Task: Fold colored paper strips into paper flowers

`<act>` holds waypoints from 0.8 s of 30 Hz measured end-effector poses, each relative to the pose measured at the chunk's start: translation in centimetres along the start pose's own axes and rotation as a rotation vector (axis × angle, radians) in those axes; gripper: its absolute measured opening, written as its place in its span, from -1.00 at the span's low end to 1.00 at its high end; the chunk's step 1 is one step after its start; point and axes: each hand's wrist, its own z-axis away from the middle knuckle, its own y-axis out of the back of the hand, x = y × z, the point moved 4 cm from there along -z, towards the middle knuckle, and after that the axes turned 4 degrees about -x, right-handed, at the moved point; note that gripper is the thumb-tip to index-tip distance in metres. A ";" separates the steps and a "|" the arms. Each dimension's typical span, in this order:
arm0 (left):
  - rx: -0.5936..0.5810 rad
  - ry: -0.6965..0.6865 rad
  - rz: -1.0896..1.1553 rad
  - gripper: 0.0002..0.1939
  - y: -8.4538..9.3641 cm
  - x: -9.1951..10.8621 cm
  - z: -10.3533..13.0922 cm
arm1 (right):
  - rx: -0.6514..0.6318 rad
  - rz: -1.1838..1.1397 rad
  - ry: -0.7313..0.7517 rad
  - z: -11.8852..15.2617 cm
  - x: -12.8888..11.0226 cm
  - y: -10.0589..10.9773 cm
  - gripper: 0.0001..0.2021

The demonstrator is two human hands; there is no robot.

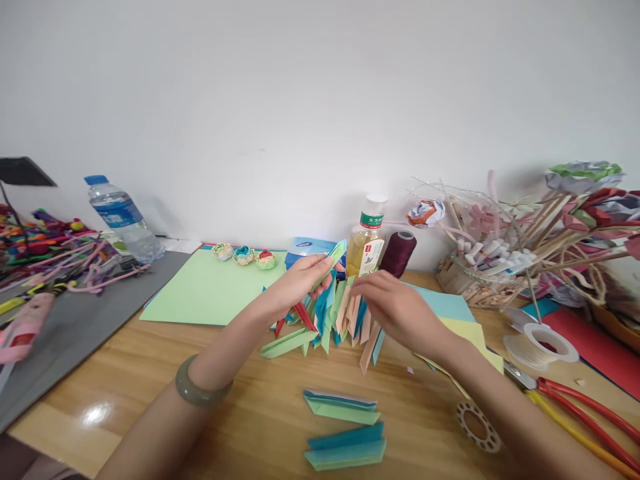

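While hands point(306, 275) hover apart, paper strips point(326, 315) lie between.

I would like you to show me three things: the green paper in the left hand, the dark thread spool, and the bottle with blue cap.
Green paper point(339, 254): head view, upper end.
Thread spool point(398, 255): head view, wound thread.
Bottle point(121, 214): head view, blue label.

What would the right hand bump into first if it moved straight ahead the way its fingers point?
Most likely the peach-coloured, long folded paper strips, just to the left of the right hand's fingertips. Depth is unclear, so it might already touch them or pass above.
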 end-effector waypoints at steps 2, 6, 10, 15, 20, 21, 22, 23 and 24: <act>0.001 -0.022 -0.008 -0.68 0.1 0.1 0.1 | -0.041 -0.012 0.125 -0.2 -2.4 -0.5 -0.69; 0.002 -0.063 -0.005 -0.69 0.2 0.4 0.3 | -0.067 -0.009 0.298 -0.3 -5.8 -2.1 -0.75; 0.002 -0.058 -0.009 -0.68 0.2 0.7 0.4 | -0.014 0.115 0.322 -0.5 -6.0 -3.4 -0.73; -0.004 -0.088 -0.024 -0.67 0.2 1.5 0.6 | 0.046 0.206 0.264 -0.6 -4.0 -3.5 -0.83; -0.016 -0.103 -0.008 -0.68 0.5 1.8 0.8 | 0.058 0.218 0.218 -0.4 -3.3 -2.2 -0.81; -0.019 -0.106 -0.002 -0.68 0.5 1.9 0.9 | 0.060 0.217 0.213 -0.4 -3.4 -2.0 -0.81; -0.021 -0.112 0.003 -0.69 0.6 1.9 0.9 | 0.060 0.214 0.211 -0.5 -3.6 -1.9 -0.81; -0.022 -0.119 0.006 -0.68 0.6 2.0 1.0 | 0.057 0.211 0.214 -0.6 -3.9 -2.0 -0.81; -0.024 -0.122 0.007 -0.68 0.6 2.1 1.0 | 0.046 0.208 0.225 -0.6 -4.1 -2.2 -0.81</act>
